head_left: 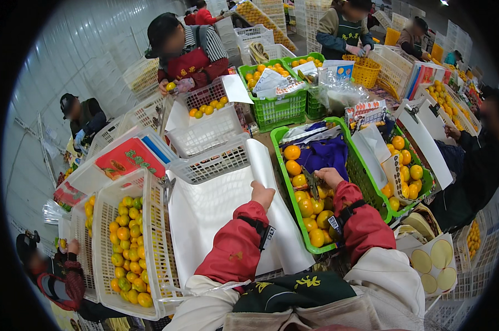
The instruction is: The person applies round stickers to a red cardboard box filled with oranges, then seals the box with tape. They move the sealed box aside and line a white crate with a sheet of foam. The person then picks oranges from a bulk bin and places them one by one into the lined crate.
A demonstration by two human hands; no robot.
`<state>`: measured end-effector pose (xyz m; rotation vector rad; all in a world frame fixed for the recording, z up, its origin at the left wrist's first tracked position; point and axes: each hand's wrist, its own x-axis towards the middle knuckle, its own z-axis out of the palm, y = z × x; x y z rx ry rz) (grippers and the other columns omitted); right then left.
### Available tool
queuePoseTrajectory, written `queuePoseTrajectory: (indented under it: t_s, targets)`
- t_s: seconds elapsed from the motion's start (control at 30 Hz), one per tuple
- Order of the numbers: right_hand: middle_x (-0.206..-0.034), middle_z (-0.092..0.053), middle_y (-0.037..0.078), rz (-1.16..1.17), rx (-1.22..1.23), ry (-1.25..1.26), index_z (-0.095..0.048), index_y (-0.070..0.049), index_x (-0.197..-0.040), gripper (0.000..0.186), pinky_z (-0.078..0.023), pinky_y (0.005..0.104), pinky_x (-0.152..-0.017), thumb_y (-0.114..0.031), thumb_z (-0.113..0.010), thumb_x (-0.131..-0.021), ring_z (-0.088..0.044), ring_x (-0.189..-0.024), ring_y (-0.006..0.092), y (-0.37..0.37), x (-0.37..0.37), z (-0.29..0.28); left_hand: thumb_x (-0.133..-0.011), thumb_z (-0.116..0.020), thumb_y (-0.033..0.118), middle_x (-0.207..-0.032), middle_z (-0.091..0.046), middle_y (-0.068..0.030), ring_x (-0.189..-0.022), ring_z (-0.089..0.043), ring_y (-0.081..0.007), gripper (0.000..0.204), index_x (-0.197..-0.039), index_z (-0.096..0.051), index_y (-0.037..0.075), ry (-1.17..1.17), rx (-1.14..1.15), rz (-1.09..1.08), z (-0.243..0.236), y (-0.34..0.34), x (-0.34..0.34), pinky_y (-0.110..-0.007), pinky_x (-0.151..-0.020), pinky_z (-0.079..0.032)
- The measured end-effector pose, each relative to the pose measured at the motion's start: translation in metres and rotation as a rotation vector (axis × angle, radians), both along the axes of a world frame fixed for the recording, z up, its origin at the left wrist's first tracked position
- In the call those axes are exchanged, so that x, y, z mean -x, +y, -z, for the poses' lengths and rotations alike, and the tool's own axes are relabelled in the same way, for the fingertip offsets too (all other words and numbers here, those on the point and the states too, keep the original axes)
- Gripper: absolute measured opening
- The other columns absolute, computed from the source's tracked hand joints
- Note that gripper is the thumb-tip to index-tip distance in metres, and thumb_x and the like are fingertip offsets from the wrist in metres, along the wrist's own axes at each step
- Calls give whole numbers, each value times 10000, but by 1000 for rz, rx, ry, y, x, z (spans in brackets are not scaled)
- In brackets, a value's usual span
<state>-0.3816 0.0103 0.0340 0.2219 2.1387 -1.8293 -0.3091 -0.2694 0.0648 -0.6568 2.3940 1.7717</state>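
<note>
My left hand (262, 196) is closed above a white paper sheet (205, 204) that lines a white plastic crate (219, 161). Whether its curled fingers hold anything is hidden. The sheet's right side rises and folds over the crate's edge. In my right hand (331, 177) is a pair of dark hand clippers (313, 185), over a green crate (361, 174). Orange citrus fruit (310, 208) fills the near and left part of that crate, some with greenish skin. A dark blue cloth (321, 153) lies in its far part, beside my right fingers.
At left, a tall white crate (103, 243) holds many citrus fruits; another tool (168, 186) hangs near its rim. Red printed cartons (129, 165) stand behind. More green crates (280, 107) stand ahead, another (406, 204) at right. Co-workers stand around, one (191, 55) across the crates.
</note>
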Motion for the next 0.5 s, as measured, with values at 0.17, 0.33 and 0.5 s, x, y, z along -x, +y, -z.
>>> queuePoseTrajectory:
  t_s: [0.17, 0.33, 0.5]
  targets:
    - [-690, -616, 17, -49, -322, 131, -689, -14, -820, 183, -452, 291, -534, -192, -716, -854, -553, -584, 121, -7, 5, -8, -757, -626, 57, -1076, -592, -324, -1005, -632, -412, 652, -1263, -263, -134, 9, 27, -4, -1, 1, 0, -414, -891, -495]
    - [-673, -620, 82, 155, -296, 428, -633, 16, -768, 203, -472, 319, -564, -166, -722, -756, -582, -603, 166, -19, -14, -67, -739, -659, 51, -1114, -589, -330, -1046, -620, -436, 701, -1283, -260, -140, 63, 7, -15, 9, 1, 3, -408, -932, -488]
    - [-659, -609, 131, 2, -374, 833, -618, 33, -775, 241, -475, 340, -611, -193, -695, -750, -593, -610, 205, -63, -24, -149, -732, -674, 90, -1184, -574, -365, -1128, -576, -482, 660, -1267, -341, -104, 33, 108, -42, 4, 7, 4, -451, -1000, -459]
